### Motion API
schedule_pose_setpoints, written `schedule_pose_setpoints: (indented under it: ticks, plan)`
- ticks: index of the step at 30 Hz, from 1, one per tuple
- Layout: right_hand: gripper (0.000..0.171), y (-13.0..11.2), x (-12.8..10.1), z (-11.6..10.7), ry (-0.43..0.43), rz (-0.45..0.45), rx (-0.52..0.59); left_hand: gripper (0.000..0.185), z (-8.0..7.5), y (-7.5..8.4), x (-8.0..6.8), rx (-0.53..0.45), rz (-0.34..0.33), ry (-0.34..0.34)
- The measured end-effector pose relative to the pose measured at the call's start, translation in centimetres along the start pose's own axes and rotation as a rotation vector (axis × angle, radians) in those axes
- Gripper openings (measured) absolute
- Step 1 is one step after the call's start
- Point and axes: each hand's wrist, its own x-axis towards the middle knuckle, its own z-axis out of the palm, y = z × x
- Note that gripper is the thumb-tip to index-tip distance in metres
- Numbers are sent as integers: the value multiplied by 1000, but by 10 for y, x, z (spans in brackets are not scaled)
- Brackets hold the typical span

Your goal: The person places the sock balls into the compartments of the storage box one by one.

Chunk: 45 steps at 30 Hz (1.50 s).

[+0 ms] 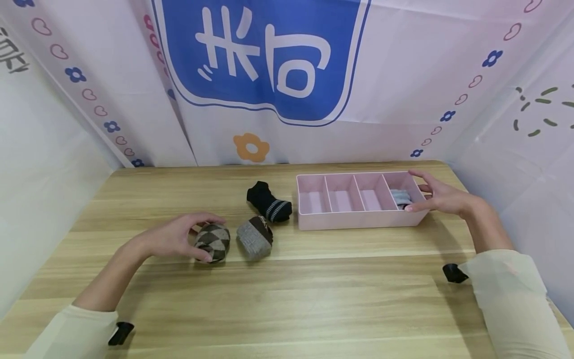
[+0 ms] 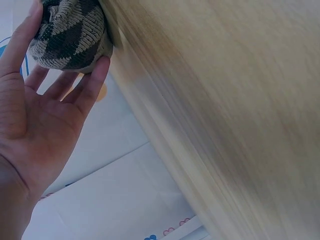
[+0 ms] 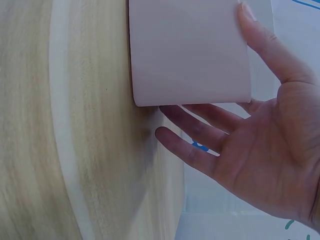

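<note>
My left hand (image 1: 204, 238) cups a brown and grey diamond-patterned sock ball (image 1: 217, 244) on the wooden table (image 1: 287, 299), thumb under its near side and fingers over the top. In the left wrist view the left hand (image 2: 65, 40) touches the sock ball (image 2: 75, 25) with thumb and fingertips. My right hand (image 1: 414, 191) is spread against the right end of a pink divided tray (image 1: 358, 219), thumb at the near corner. The right wrist view shows the right hand (image 3: 204, 71) with straight fingers along the tray's end wall (image 3: 190, 50). A pale blue-grey sock (image 1: 400, 197) lies in the tray's rightmost compartment.
A grey rolled sock (image 1: 254, 239) lies just right of the patterned ball. A black sock with a striped cuff (image 1: 268, 202) lies behind it, left of the tray. The tray's other compartments show only pink floor. Printed cloth walls close in the table's back and sides.
</note>
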Motion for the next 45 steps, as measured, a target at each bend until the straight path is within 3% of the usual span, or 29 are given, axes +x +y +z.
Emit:
schedule_pose_setpoints:
  ticks: [9, 24, 45]
  plan:
    - [113, 1, 1, 0, -6, 15, -1, 76, 0, 1, 3, -23, 19, 15]
    - [113, 1, 1, -1, -9, 18, 0, 75, -3, 6, 8, -54, 52, 137]
    - [115, -1, 2, -2, -19, 40, -24, 64, 1, 23, 38, -123, 47, 261]
